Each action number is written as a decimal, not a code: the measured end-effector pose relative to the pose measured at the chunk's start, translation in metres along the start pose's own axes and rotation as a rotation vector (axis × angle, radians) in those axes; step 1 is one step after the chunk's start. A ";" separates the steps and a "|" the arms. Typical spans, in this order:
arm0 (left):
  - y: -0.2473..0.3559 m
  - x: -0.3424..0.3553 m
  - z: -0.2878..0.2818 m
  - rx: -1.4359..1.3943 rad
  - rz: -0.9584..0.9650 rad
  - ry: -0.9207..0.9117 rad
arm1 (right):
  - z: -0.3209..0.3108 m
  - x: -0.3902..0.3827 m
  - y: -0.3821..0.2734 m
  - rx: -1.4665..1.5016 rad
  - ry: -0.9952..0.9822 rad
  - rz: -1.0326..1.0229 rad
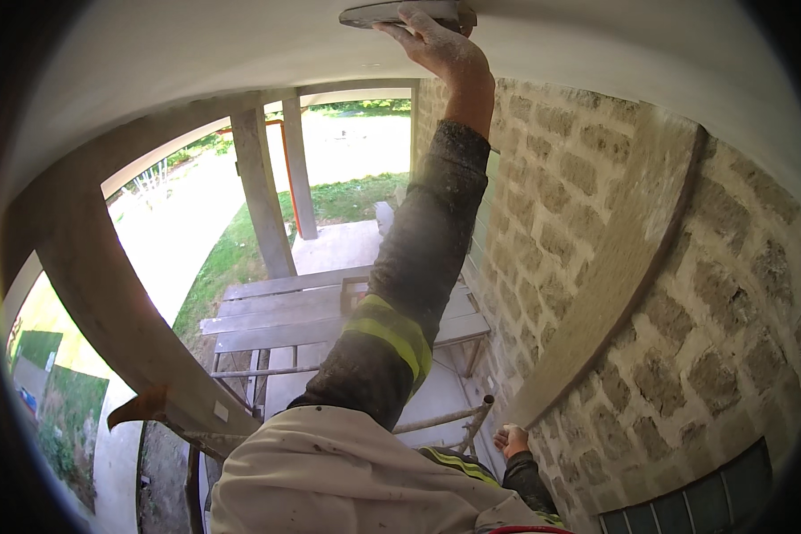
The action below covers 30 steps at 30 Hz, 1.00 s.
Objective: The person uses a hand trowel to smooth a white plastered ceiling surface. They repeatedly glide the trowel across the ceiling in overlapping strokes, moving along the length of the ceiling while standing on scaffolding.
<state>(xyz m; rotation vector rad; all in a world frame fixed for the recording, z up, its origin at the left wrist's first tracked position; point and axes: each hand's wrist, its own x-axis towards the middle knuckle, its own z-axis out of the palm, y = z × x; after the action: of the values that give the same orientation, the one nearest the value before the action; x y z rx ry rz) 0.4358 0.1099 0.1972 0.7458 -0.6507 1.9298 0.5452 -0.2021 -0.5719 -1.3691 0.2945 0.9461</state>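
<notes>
My left hand (449,55) is stretched high overhead, its fingers and palm dusted white. It grips a flat grey plastering float (392,12), which lies against the pale ceiling (240,53). The top of the float and part of the grip are cut off by the upper edge. My left arm wears a dark, dusty sleeve with a yellow-green band. Low on the right, my right hand (511,440) hangs beside the stone wall (561,231) with its fingers curled. Whatever may be inside those fingers is hidden.
Below me, grey planks (276,307) lie on a metal tube frame. A scaffold tube (445,416) runs close to my body. Thick posts (262,196) stand at the left, with grass beyond. A sloping smooth band (605,267) crosses the stone wall. A dark window (703,494) sits low right.
</notes>
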 end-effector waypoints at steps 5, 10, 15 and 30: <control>-0.003 0.010 -0.007 -0.153 -0.452 0.086 | 0.000 0.004 0.005 0.000 0.001 -0.005; 0.000 0.011 -0.012 0.051 0.029 0.098 | 0.001 0.003 0.004 0.014 0.039 0.038; 0.015 0.016 -0.013 -0.065 -0.237 0.069 | 0.005 0.002 0.001 -0.041 0.007 0.007; 0.001 -0.012 0.017 -0.011 -0.007 0.100 | -0.001 0.013 0.000 0.018 -0.006 0.015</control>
<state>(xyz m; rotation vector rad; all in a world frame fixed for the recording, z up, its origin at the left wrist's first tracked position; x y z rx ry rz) 0.4430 0.0903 0.1999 0.6392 -0.5959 1.9428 0.5536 -0.1982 -0.5811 -1.3485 0.3087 0.9583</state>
